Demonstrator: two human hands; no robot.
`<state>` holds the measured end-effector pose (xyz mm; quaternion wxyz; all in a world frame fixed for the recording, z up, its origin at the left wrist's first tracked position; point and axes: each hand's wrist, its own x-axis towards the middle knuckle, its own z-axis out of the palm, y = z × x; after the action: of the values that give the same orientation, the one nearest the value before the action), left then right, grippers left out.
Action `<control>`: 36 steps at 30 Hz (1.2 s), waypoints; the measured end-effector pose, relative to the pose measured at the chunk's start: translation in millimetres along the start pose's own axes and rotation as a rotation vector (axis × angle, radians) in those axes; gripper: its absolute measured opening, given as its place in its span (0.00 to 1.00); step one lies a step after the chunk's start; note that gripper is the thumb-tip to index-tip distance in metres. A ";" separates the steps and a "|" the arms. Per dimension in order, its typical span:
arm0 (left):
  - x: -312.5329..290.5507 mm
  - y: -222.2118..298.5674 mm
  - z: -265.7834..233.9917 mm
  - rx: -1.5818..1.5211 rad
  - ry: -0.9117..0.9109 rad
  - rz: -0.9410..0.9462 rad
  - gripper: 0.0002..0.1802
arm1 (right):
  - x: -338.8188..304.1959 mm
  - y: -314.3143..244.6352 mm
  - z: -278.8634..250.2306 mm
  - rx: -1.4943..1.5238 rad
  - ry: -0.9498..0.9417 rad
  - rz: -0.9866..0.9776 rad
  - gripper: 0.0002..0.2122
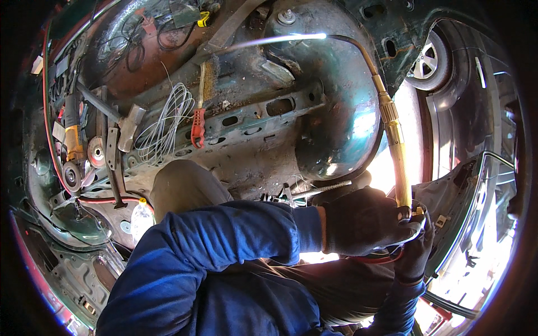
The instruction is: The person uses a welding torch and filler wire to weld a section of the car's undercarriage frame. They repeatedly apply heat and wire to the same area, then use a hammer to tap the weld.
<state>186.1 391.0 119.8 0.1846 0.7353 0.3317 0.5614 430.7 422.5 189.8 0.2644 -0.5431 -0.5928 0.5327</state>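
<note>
A brass gas welding torch (394, 131) rises from my gloved hands, its curved tip pointing left. A long whitish-blue flame (274, 40) burns from that tip, over a dark car body panel (336, 95). My right hand (416, 252), in a dark glove, is closed around the lower end of the torch, its grip partly hidden behind my other hand. Reaching across from the left, my left hand (361, 224) is closed too, thumb and fingers pinching at the small brass valve knob (417, 211) at the handle's base.
A coil of wire (168, 123), a red-handled wire brush (198, 126), a hammer (131, 127) and an angle grinder (73, 143) lie on the metalwork at left. A plastic bottle (142, 218) stands near my knee (188, 187). Another car's wheel (428, 61) shows at upper right.
</note>
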 end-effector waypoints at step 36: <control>-3.2 4.2 -2.8 0.009 0.019 0.020 0.22 | -1.1 -1.7 6.8 -0.402 0.017 -0.166 0.25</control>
<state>184.2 385.5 121.1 0.1725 0.7339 0.3286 0.5689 424.4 419.4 189.7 0.1990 -0.5385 -0.7275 0.3756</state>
